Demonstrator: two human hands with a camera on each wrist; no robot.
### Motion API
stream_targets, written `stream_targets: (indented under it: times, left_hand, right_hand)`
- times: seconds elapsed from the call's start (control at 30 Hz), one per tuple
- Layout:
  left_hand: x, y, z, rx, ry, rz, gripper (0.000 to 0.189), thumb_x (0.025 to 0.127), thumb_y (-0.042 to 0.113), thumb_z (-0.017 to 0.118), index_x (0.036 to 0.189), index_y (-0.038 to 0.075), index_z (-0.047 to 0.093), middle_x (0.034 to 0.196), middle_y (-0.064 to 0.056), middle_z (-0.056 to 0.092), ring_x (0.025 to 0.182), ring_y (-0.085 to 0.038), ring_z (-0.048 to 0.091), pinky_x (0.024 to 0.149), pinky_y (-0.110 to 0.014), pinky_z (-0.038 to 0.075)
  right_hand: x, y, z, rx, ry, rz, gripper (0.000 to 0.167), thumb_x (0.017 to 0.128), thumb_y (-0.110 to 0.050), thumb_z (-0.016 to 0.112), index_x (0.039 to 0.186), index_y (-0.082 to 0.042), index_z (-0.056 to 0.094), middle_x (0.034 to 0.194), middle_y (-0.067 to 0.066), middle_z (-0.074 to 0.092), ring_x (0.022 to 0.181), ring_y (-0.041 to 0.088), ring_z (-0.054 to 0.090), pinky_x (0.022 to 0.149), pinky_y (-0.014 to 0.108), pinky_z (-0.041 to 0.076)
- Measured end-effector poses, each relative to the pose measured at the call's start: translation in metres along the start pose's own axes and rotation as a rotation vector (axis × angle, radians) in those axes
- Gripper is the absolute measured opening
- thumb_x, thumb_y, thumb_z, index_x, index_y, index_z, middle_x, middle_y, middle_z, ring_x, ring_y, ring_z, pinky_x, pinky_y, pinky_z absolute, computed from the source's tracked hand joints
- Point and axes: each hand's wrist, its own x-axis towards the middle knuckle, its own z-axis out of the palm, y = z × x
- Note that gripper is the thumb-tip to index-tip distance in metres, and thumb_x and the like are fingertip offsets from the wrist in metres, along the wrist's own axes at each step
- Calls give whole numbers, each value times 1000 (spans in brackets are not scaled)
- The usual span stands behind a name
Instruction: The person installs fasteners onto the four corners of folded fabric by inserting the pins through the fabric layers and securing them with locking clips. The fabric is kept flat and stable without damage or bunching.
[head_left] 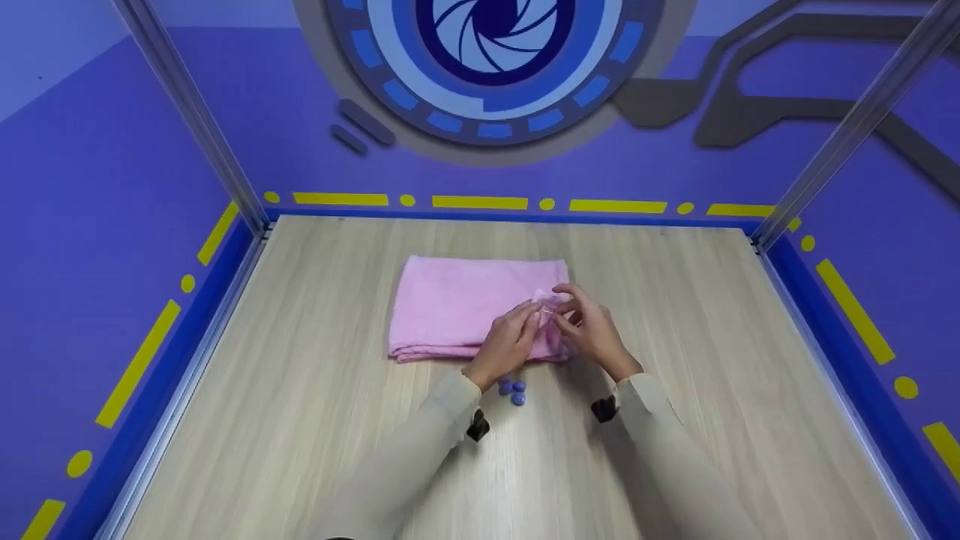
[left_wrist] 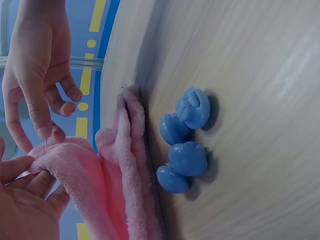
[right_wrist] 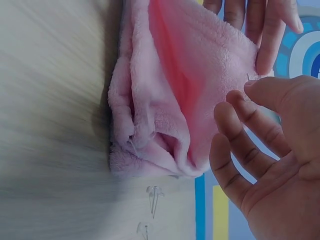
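A folded pink plush cloth (head_left: 457, 307) lies on the table, its near right part lifted and bunched. My left hand (head_left: 512, 339) pinches the lifted edge between thumb and fingers. Close to that edge, my right hand (head_left: 592, 330) pinches a thin metal pin (left_wrist: 46, 144) between thumb and forefinger, its other fingers loosely bent. The pin's tip meets the plush in the left wrist view. Several glossy blue mushroom-shaped caps (left_wrist: 187, 158) sit in a cluster in front of the cloth, beneath my left wrist.
Beside the cloth, the right wrist view shows a clear two-pronged pin piece (right_wrist: 155, 192) on the table, with another clear piece (right_wrist: 144, 229) near it. Blue-purple panels (head_left: 247, 135) with yellow marks enclose the wooden table (head_left: 315, 420) at the back and both sides.
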Motion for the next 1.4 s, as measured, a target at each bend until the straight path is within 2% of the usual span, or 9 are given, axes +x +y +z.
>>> stream_targets:
  times: [0.17,0.37,0.47,0.7,0.87,1.0,1.2,1.4]
  left_hand:
    - [-1,0,0,-15,0,-4,39,110,16,44,139,-5,60,145,-20,58,138,-32,51,118,-39,37]
    - [-2,0,-1,-27,-31,-31,42,111,20,43,141,-4,58,151,-21,51,142,-31,46,120,-38,33]
    - [-3,1,-1,-25,-44,-37,42,111,20,43,142,-5,57,152,-20,50,143,-29,46,120,-37,32]
    - [-5,0,-1,-45,-48,-18,42,110,18,43,143,-6,55,154,-21,48,144,-28,45,121,-36,31]
    - [-6,-1,0,-49,-38,17,43,111,18,43,144,-6,53,154,-23,47,144,-28,44,120,-36,32]
    - [-7,-1,0,-55,-38,27,43,111,18,44,146,-5,53,155,-21,47,144,-27,44,120,-36,32]
    - [-9,0,-1,-49,-52,30,41,110,16,44,145,-4,54,156,-19,46,144,-25,44,120,-34,32]
    - [-9,1,-2,-65,-76,2,41,110,15,44,148,1,53,159,-11,43,145,-20,42,120,-32,32]
  right_hand:
    - [0,0,2,-4,-2,10,42,95,-7,73,135,-12,60,96,6,77,71,18,65,64,30,55]
    - [0,-1,4,2,12,-1,40,95,-5,73,133,-6,62,96,10,77,69,21,68,63,34,58]
    - [-1,-2,5,1,12,-2,39,95,-5,72,133,-7,63,97,9,78,70,21,69,65,35,59]
    - [-3,-3,9,7,23,-17,36,94,-4,73,130,-6,65,100,10,78,75,21,71,69,36,60]
    - [-1,-5,11,13,45,-35,31,92,-3,75,123,0,69,97,12,78,77,24,73,69,39,61]
    - [0,-7,13,5,48,-30,26,91,-5,77,116,0,72,97,13,78,81,26,74,71,44,61]
    - [3,-9,13,-14,59,-9,17,92,-5,76,109,-4,76,97,10,78,83,24,73,74,46,61]
    - [4,-8,14,8,96,-50,14,89,0,77,103,-2,77,91,10,77,79,24,72,72,45,61]
